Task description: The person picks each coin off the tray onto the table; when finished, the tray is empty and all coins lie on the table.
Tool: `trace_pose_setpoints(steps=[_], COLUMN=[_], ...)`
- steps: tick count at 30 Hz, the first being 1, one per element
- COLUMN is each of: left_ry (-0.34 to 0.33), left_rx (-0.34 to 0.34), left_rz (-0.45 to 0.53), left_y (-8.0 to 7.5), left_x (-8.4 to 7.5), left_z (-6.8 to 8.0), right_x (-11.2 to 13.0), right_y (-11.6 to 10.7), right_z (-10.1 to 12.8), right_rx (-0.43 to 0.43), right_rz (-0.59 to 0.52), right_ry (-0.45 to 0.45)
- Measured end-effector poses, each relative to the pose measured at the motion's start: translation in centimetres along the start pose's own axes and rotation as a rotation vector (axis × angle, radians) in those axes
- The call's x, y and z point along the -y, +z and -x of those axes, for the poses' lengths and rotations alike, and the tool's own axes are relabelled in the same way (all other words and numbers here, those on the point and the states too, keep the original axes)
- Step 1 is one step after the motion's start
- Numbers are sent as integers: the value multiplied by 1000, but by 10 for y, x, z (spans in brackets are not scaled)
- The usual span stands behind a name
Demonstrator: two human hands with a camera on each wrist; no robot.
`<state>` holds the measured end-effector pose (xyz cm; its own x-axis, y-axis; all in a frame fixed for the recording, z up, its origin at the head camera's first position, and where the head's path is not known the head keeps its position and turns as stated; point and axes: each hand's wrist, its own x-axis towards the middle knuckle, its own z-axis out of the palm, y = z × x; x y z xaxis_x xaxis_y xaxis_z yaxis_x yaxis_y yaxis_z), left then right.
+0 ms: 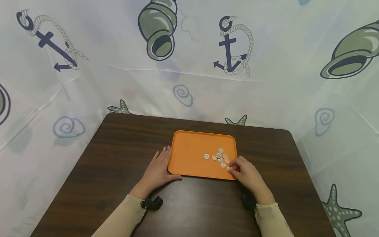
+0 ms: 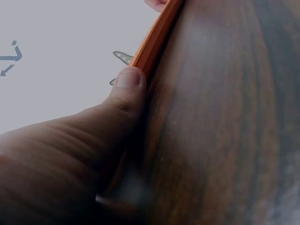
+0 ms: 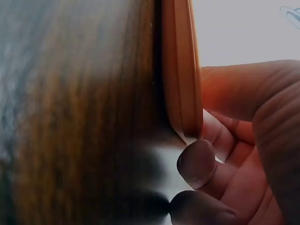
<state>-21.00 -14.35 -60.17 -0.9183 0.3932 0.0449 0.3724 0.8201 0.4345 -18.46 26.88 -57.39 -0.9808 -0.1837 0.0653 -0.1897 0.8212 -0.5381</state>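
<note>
Several small coins lay on the tray; right hand pinched one flat, slippery coin by its edges, while left hand rested flat against the rim.

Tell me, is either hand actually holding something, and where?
The right hand pinches a silver coin by its edge with its fingers, inside the orange tray. The left hand only rests against the tray's left corner.

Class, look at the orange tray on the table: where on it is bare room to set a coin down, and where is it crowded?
The tray's left half and back strip are bare. The coins crowd its right front, where the right hand reaches in. The left hand rests against the tray's left front corner.
</note>
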Motion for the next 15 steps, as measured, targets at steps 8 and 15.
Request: trace_pose_setpoints(steps=[8,15], left_ry=[5,-4], left_rx=[-14,-14], left_rz=[13,19], left_y=[-4,-1], left_x=[-2,-2], left_z=[1,-1], right_x=[-23,-60], right_y=[-4,-20], right_z=[-1,-2], right_rx=[117,96], right_rz=[-419,-1062], right_ry=[91,193])
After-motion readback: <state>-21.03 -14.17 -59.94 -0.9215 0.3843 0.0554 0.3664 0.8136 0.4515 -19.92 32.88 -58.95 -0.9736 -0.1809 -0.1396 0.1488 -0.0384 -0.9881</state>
